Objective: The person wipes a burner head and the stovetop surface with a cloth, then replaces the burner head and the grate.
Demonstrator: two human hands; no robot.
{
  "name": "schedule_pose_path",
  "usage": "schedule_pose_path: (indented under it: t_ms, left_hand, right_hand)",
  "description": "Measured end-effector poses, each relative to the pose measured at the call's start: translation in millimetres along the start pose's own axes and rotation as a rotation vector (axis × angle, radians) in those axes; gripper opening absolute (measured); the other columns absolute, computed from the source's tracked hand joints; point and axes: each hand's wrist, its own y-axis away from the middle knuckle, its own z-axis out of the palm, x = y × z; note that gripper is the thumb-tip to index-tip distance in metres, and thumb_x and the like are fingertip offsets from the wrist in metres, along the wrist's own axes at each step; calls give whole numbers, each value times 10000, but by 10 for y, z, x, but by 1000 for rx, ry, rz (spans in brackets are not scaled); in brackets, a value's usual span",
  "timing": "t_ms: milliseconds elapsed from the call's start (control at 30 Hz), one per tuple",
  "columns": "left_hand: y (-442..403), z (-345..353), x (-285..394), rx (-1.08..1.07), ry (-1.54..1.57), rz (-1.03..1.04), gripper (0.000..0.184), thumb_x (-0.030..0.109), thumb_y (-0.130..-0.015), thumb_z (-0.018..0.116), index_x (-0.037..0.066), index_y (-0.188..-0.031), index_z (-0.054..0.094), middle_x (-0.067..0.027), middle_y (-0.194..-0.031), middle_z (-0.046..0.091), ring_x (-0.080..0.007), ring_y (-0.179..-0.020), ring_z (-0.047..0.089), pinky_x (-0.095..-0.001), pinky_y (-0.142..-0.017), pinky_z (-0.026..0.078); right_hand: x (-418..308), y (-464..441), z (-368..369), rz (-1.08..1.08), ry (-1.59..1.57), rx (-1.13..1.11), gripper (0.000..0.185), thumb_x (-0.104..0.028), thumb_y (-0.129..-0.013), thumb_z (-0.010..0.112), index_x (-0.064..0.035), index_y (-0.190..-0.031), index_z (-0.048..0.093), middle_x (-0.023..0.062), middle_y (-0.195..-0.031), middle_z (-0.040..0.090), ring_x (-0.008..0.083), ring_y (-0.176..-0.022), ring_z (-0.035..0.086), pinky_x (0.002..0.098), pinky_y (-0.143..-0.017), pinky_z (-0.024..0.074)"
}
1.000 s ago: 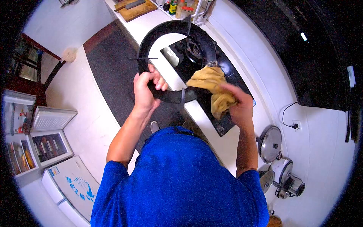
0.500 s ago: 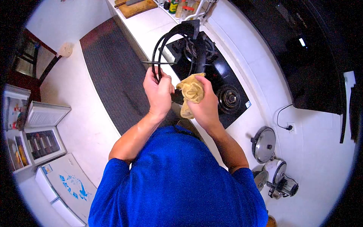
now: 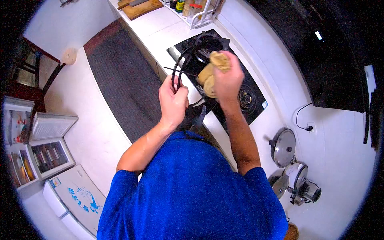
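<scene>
My left hand (image 3: 173,102) is closed around the near side of a black ring-shaped stove grate (image 3: 179,60), which is raised and tilted over the counter edge. A thin bar sticks out of the grate to the left. Bunched in my right hand (image 3: 230,82) is a yellowish cloth (image 3: 209,86), held against the right part of the grate. That hand is slightly blurred, and it and the cloth hide some of the grate. Behind both hands lies the black glass gas stove (image 3: 235,64), with a round burner (image 3: 247,98) at its right end.
A cutting board (image 3: 144,9) with a knife lies on the far counter, near a white rack (image 3: 199,20) of bottles and jars. Lidded pots (image 3: 283,148) stand to the right. A dark mat (image 3: 116,76) covers the floor at left. The range hood (image 3: 340,60) overhangs the right side.
The grate has turned and come lower, its dark block no longer at the top. My right hand with the cloth has moved up and to the right; my left hand shifted slightly right.
</scene>
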Motion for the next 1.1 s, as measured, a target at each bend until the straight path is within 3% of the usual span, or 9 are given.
schedule_pose_path:
  t_ms: [167, 233, 300, 400, 533, 833, 900, 1000, 1100]
  left_hand:
    - [-138, -26, -26, 65, 175, -7, 57, 59, -863, 535, 30, -871, 487, 6, -608, 468, -81, -439, 451, -256, -403, 389]
    - [-168, -3, 4, 115, 29, 25, 63, 30, -877, 482, 53, -934, 495, 4, -641, 455, -85, -464, 408, -265, -433, 356]
    - [-206, -8, -17, 118, 41, 37, 53, 29, -875, 487, 46, -923, 501, 1, -644, 465, -81, -463, 408, -261, -432, 358]
    - [-217, 14, -19, 123, 49, 33, 41, 26, -871, 489, 40, -907, 504, -1, -641, 477, -78, -461, 409, -259, -428, 359]
    - [-206, 20, -172, 152, -2, 30, 86, 57, -828, 564, 36, -842, 483, 1, -655, 488, -79, -481, 458, -259, -419, 390]
    - [-244, 19, -226, 132, -197, 132, 102, 54, -817, 580, 39, -826, 480, -1, -670, 488, -76, -510, 458, -259, -433, 388]
    - [-281, 18, -137, 152, -104, 57, 94, 51, -823, 574, 39, -825, 480, -4, -657, 491, -72, -478, 445, -254, -414, 376]
    - [-320, -6, -31, 149, -41, 47, 77, 34, -834, 553, 42, -827, 477, 7, -627, 476, -70, -447, 430, -259, -401, 371]
    - [-338, -103, -6, 140, 10, 13, 52, 30, -845, 530, 47, -830, 484, 15, -605, 468, -76, -434, 427, -265, -394, 367]
  right_hand:
    - [-83, 204, -404, 227, -128, -28, 336, -55, -892, 709, -16, -1195, 570, 81, -1054, 668, 167, -966, 661, 318, -864, 536]
    - [-14, 403, -420, 595, -613, -300, 420, -47, -871, 715, -32, -1247, 529, 80, -1106, 645, 171, -1004, 647, 325, -882, 533]
    - [-57, 638, -361, 430, -509, -539, 528, -9, -827, 703, -30, -1305, 478, 128, -1182, 600, 244, -1084, 629, 367, -952, 504]
    - [-74, 729, -223, 50, -106, -440, 569, 44, -788, 663, -22, -1320, 472, 143, -1221, 580, 258, -1178, 588, 363, -1032, 439]
    - [-190, 679, -251, 19, 29, -511, 571, 67, -727, 645, -14, -1273, 501, 184, -1211, 573, 351, -1161, 590, 370, -1011, 451]
    - [98, 671, 46, 16, -32, -330, 423, 44, -776, 677, -10, -1185, 582, 150, -1022, 675, 278, -973, 680, 351, -884, 520]
    - [89, 670, 84, 71, -108, -306, 439, 52, -755, 671, -39, -1174, 582, 169, -1049, 665, 347, -988, 660, 403, -873, 518]
    - [103, 620, 18, 222, -211, -152, 400, 54, -777, 679, -62, -1149, 589, 95, -1039, 673, 217, -998, 668, 351, -897, 524]
    - [410, 479, -183, 275, -274, 43, 396, 36, -798, 697, -64, -1163, 579, 79, -1083, 667, 198, -1032, 649, 356, -929, 517]
